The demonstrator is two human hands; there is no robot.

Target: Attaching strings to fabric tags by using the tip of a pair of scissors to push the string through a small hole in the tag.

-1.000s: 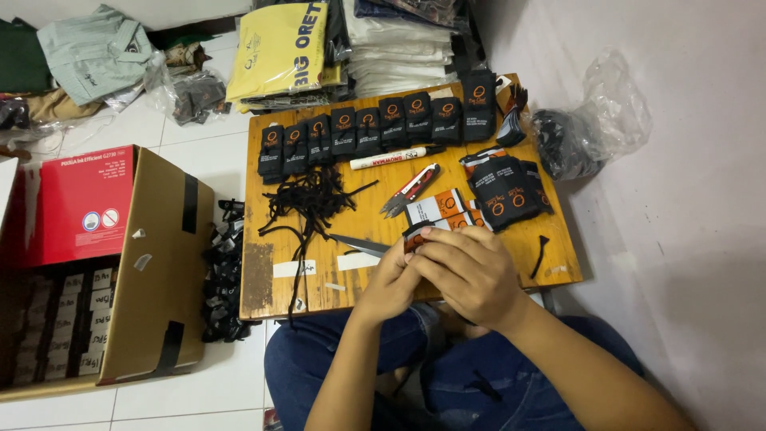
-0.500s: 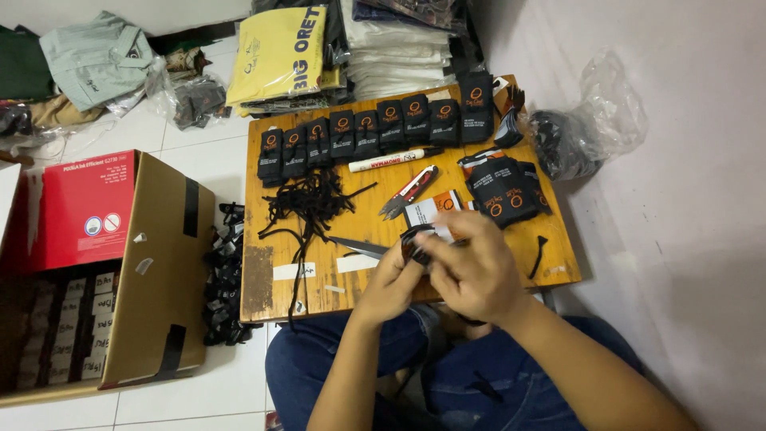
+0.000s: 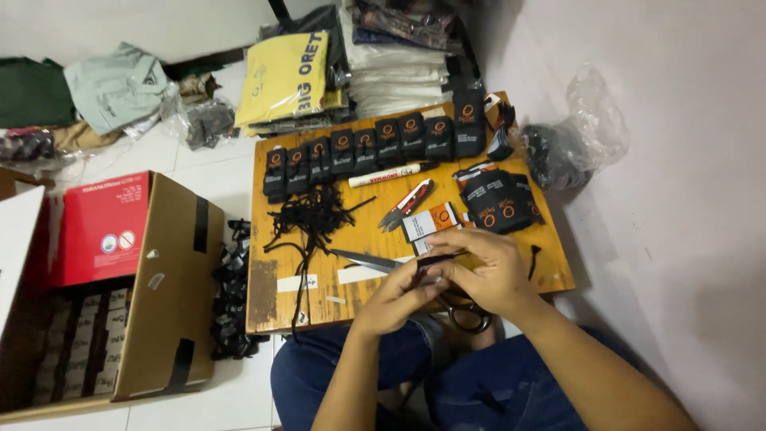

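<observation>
Looks like a home packing setup on a tiled floor. Low wooden board (image 3: 351, 239) under the hands, open carton (image 3: 159, 303) off left, folded clothes (image 3: 395, 80) stacked beyond.

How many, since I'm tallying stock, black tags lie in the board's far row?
9 black tags, overlapping in one row along the wooden board's far edge, from left corner to right; others may hide beneath.

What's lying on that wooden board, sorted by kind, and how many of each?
Black tags standing in the back row: 9
White marker pen: 1
Red-handled snips: 1
Large scissors: 1
Heap of black cords: 1
Loose pile of black tags: 1
Total: 14
</observation>
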